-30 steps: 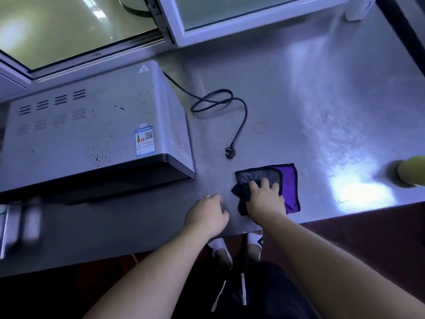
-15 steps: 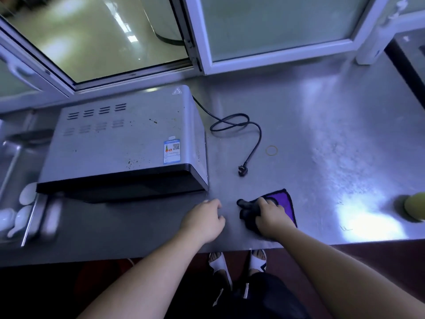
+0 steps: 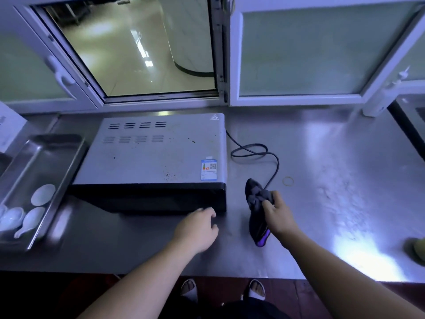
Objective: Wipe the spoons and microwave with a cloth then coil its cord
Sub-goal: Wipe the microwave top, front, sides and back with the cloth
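The cloth, dark grey with a purple edge, is bunched in my right grip, whose fingers are clenched round its upper folds, while a long tail hangs down toward the worktop; I cannot tell whether the tip touches the steel. That tail is my first worry: it dangles just beside the cord, whose plug end runs out of sight behind the cloth, so a careless swing could snag the cord and drag it, or sweep the rubber band lying near it off its spot. Wadded like this, the cloth also offers a poor wiping face and would likely smear the dark specks on the microwave top instead of lifting them. My left grip is released, fingers loosely curled on nothing, just before the microwave's lower front corner; whether it touches I cannot tell. If it does not brace the casing, a firm wipe might slide the microwave on the smooth worktop. The white spoons lie in the steel tray on the microwave's far side, well apart from the cloth, so reaching them means crossing over, and glossy spoons may slip from a one-handed hold.
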